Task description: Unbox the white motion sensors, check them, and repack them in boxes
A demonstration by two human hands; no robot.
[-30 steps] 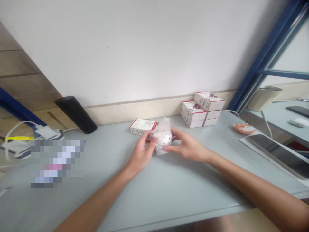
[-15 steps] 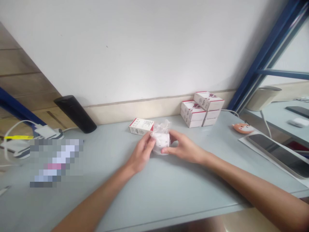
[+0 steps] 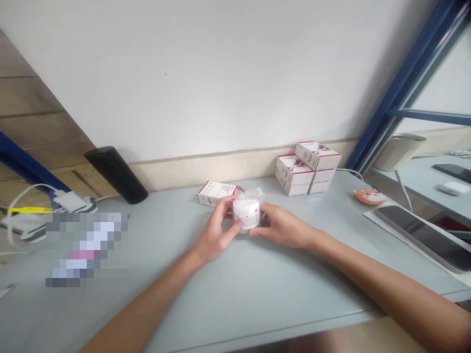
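Observation:
A small white rounded device in a clear plastic bag (image 3: 247,214) is between my two hands, just above or on the grey desk. My left hand (image 3: 217,230) grips it from the left, thumb on its lower front. From the right, my right hand (image 3: 281,225) holds it with the thumb low and the fingers behind. The bag's crumpled top sticks up above the device. Behind my left hand lies a white and red box (image 3: 215,192), partly hidden by the fingers and the bag.
Several white and red boxes (image 3: 308,167) are stacked by the wall at the back right. A black cylinder (image 3: 116,174) stands at the back left, near a power strip (image 3: 77,203) with cables. To the right lie an orange animal-face item (image 3: 369,196) and a dark-topped slab (image 3: 423,235) on white paper.
The bagged device has turned slightly, showing more of its front. My left thumb has slid down from its upper side to its lower front. The view has shifted slightly.

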